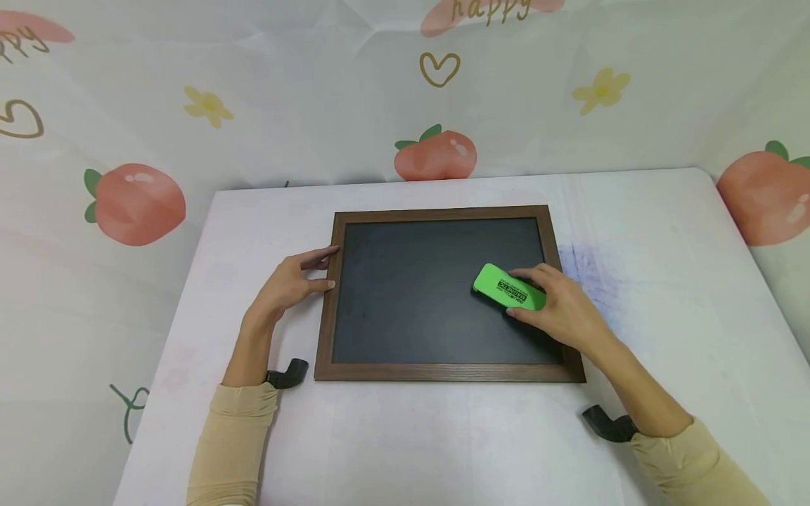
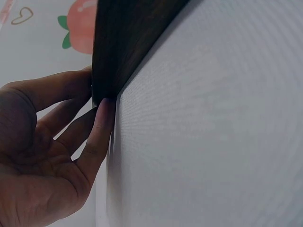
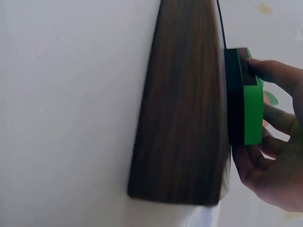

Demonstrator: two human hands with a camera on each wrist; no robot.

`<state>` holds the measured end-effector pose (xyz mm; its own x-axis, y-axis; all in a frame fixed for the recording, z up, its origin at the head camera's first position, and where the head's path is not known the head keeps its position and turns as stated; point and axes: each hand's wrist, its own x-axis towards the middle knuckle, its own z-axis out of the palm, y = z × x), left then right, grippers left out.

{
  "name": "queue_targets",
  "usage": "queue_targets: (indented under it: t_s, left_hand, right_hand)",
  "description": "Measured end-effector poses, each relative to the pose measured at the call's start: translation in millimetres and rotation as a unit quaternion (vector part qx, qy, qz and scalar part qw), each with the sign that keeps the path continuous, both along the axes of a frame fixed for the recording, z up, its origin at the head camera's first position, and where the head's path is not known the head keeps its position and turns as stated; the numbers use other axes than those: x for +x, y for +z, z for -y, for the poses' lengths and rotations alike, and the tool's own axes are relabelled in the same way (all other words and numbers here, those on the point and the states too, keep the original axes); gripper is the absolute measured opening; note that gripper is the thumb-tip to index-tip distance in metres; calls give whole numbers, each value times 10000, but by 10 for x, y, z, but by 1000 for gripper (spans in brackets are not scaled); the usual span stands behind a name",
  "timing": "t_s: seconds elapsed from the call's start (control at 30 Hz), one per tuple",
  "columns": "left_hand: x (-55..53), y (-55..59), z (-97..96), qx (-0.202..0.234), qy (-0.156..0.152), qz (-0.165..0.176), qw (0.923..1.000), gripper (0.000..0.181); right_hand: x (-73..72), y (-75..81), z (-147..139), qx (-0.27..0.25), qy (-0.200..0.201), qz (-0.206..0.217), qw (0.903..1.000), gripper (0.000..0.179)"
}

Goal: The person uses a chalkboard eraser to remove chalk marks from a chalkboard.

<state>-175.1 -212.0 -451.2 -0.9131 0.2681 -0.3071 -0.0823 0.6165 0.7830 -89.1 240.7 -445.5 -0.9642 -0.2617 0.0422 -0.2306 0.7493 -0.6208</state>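
Observation:
A blackboard [image 1: 418,288] in a brown wooden frame [image 1: 443,372] lies flat on the table. In the head view my left hand [image 1: 287,284] touches the frame's left edge with its fingertips, the fingers extended; the left wrist view shows the same hand [image 2: 52,151] against the frame's side [image 2: 123,42]. My right hand [image 1: 560,306] grips a green blackboard eraser [image 1: 506,284] with dark lettering on top, between thumb and fingers. Its dark underside rests on the right part of the black surface. In the right wrist view the eraser [image 3: 253,113] is pinched by the right hand [image 3: 279,156].
The white table [image 1: 443,443] extends around the board. A blue-purple smudge [image 1: 588,281] marks it to the right of the frame. Behind stands a pale cloth backdrop [image 1: 329,91] printed with peaches, flowers and hearts. Black wrist devices [image 1: 287,374] sit on both wrists.

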Motion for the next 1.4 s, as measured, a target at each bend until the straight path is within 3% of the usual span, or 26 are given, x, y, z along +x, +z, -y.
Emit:
queue_targets:
  t_s: [0.17, 0.43, 0.7, 1.1, 1.4]
  left_hand:
    - [7, -1, 5, 4, 20, 44, 10000, 66]
    - [4, 8, 0, -4, 40, 61, 10000, 65]
    - [-1, -5, 9, 23, 11, 4, 10000, 65]
    - [18, 7, 11, -29, 63, 44, 10000, 65]
    - [16, 14, 4, -20, 8, 42, 10000, 65]
  right_hand:
    - [-45, 40, -62, -66, -412, -117, 9991, 60]
    - [-41, 110, -163, -332, -994, 41, 9945, 59]
    - [-26, 159, -274, -249, -1468, -46, 9888, 63]
    - [14, 119, -415, -201, -1834, -2, 9828, 68]
    - [38, 76, -590, -249, -2227, 291, 9741, 71]
